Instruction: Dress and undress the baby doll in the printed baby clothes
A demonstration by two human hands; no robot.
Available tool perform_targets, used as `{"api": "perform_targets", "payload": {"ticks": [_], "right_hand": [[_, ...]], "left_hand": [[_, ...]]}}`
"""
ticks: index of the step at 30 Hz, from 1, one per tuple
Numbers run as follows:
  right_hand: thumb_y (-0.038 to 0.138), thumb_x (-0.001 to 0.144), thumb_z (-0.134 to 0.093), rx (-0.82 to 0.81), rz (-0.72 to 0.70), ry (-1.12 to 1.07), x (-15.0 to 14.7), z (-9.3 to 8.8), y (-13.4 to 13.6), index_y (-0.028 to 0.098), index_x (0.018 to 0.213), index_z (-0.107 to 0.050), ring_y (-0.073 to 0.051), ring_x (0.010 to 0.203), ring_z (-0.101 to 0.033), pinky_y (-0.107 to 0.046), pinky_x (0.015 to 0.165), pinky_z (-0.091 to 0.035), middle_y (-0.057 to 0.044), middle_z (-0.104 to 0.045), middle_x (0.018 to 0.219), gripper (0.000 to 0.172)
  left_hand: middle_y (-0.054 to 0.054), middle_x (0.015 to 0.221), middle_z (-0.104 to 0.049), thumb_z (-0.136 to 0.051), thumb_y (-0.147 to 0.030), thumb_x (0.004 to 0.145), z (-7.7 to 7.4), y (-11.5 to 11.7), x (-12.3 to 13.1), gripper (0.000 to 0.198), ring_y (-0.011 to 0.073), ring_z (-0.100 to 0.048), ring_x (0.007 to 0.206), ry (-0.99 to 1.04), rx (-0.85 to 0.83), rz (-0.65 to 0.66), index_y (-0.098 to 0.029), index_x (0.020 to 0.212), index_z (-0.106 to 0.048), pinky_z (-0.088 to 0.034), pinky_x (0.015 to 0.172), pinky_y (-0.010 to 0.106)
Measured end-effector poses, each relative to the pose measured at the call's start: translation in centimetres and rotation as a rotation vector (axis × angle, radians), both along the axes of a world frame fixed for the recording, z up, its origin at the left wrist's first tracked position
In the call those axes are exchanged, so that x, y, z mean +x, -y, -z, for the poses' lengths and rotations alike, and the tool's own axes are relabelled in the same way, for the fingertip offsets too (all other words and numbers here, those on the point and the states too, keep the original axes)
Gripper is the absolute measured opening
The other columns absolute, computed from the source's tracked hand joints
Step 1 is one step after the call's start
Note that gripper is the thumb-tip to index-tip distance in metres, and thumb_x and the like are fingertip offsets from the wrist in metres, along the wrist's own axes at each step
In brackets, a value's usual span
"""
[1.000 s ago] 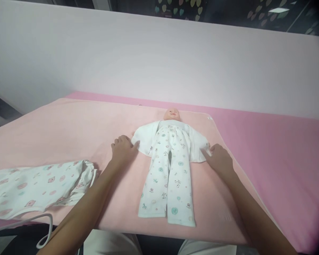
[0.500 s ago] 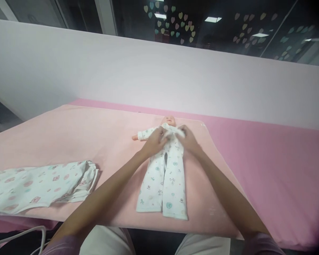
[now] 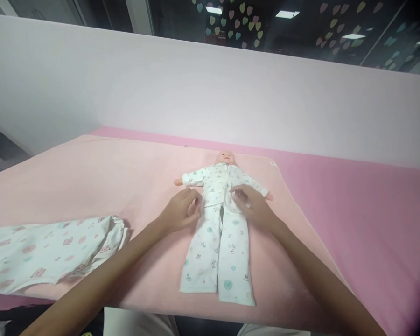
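A baby doll (image 3: 226, 157) lies on its back in a white printed shirt (image 3: 213, 184) and matching trousers (image 3: 234, 252). Both its arms are spread out, with the hands showing at the cuffs. My left hand (image 3: 182, 210) is beside the shirt's left hem, its fingers loosely curved and apart, holding nothing. Over the other front flap is my right hand (image 3: 254, 205), thumb and forefinger bent together at the flap's edge. The lower corner of that flap shows plain white beneath the fingers. The exact grip there is partly hidden.
A folded white printed garment (image 3: 45, 254) lies at the left near the front edge. Beneath everything is a pale pink sheet (image 3: 133, 177) over a darker pink surface (image 3: 350, 210). A white wall panel (image 3: 210, 93) rises behind.
Both hands have come down from the doll's chest towards the shirt's hem. My left hand has let go of the shirt, whose front now lies flatter, and the doll's other arm has come into view.
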State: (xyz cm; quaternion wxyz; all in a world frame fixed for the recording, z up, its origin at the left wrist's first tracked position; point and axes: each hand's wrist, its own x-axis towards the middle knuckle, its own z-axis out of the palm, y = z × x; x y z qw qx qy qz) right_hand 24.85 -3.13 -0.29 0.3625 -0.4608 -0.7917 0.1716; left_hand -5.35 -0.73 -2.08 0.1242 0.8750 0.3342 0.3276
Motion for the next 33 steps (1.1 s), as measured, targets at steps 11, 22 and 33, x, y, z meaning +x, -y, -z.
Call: {"api": "perform_targets", "payload": {"ticks": [11,22,33], "right_hand": [[0.028,0.089,-0.062,-0.136,-0.048,-0.025,1.2,-1.1,-7.3,0.024,0.1,-0.061,-0.017,0.073,-0.051,-0.031,0.068,-0.043,0.002,-0.056,0.083,0.012],[0.033,0.092,-0.065,-0.228,-0.03,-0.094,2.1,-2.4,-6.7,0.024,0.106,-0.064,-0.016,0.08,-0.059,-0.031,0.072,-0.049,-0.001,-0.067,0.098,0.017],[0.042,0.092,-0.072,-0.364,-0.055,-0.093,2.9,-2.3,-6.0,0.025,0.108,-0.064,-0.02,0.091,-0.066,-0.038,0.083,-0.056,-0.004,-0.073,0.111,0.024]], "left_hand": [[0.006,0.102,-0.074,-0.067,-0.037,0.089,-4.4,-9.6,8.0,0.021,0.0229,-0.068,0.087,-0.011,-0.524,0.048,-0.023,0.104,-0.069,-0.051,0.072,0.033],[0.005,0.092,-0.072,-0.076,-0.055,0.084,-4.1,-9.8,8.2,0.034,0.0211,-0.064,0.079,-0.009,-0.619,0.019,-0.023,0.094,-0.074,-0.045,0.064,0.032],[0.003,0.086,-0.068,-0.067,-0.047,0.089,-4.2,-9.4,8.4,0.029,0.0172,-0.058,0.074,-0.004,-0.664,0.045,-0.021,0.095,-0.078,-0.04,0.063,0.029]]}}
